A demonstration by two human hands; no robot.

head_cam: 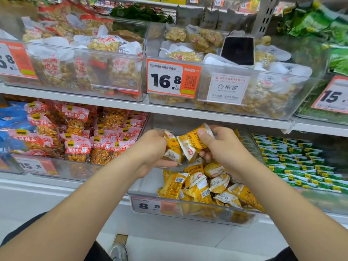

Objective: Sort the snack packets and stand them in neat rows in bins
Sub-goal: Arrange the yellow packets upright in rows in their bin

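Head view, hands (185, 147) gripping crinkly yellow packets (190, 143), clear bin (188, 210)

Two hands, left (152, 147) and right (220, 146), three yellow packets (190, 143) in their grip. Five clear bins (188, 210) fully in view across two shelves (113, 103). One black phone (238, 50); four readable price tags (170, 79); loose yellow packets too jumbled to count.
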